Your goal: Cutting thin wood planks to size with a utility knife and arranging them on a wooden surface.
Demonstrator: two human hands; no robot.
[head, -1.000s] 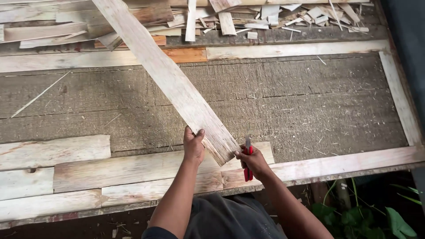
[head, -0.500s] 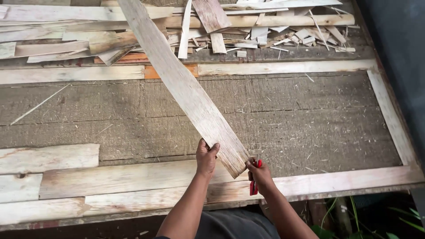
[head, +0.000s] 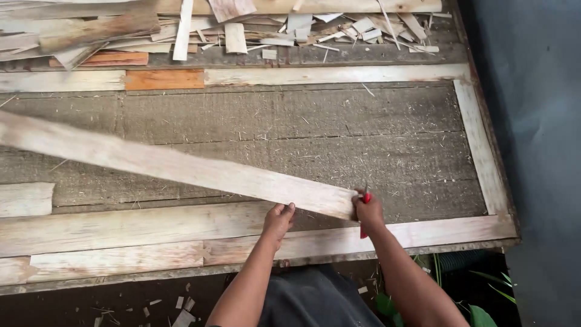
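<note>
Long pale thin wooden strip (head: 175,168) lies unfixed across the grey worktable (head: 290,115). Left hand (head: 278,219) grips its near edge; right hand (head: 367,209) clenches a red-handled tool (head: 364,230) at its end. Placement unfinished.

Soft, even daylight is falling across the workbench (head: 302,121), casting only faint shadows and no glare. The long plank (head: 169,166) is smearing with motion blur toward the left edge, while the scrap pile (head: 290,27) is staying reasonably sharp.
</note>
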